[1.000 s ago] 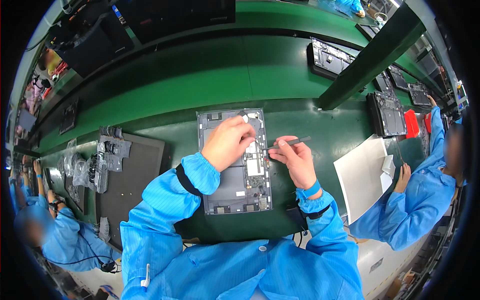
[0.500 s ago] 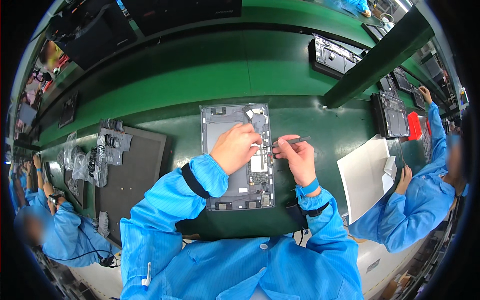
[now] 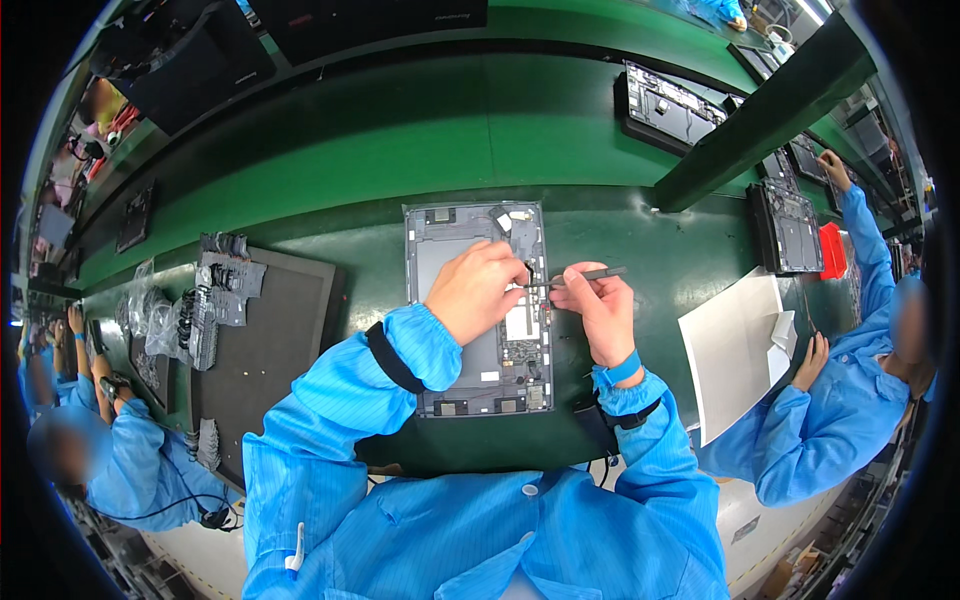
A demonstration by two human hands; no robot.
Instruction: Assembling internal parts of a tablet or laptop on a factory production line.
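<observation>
An opened grey laptop housing (image 3: 434, 258) lies flat in front of me, its circuit board (image 3: 522, 352) and small parts exposed along the right side. My right hand (image 3: 603, 312) is closed round dark tweezers (image 3: 604, 273), held nearly level at the housing's right edge, with the tip pointing left. Over the middle of the housing, my left hand (image 3: 474, 294) pinches with thumb and forefinger close to that tip. A small black bit shows by its fingertips, too small to name. The left hand covers part of the board.
To the left, a dark grey foam board (image 3: 265, 370) carries a pile of wrapped grey parts (image 3: 205, 310). White sheets (image 3: 735, 350) lie at right, near a co-worker (image 3: 835, 400) in blue. A green post (image 3: 770, 110) slants beyond them. More opened housings (image 3: 790, 230) and a red bin (image 3: 832, 250) stand there.
The tweezers and my right hand have shifted slightly right and up. A black bit now shows at my left fingertips. The right co-worker's raised hand has moved left and up.
</observation>
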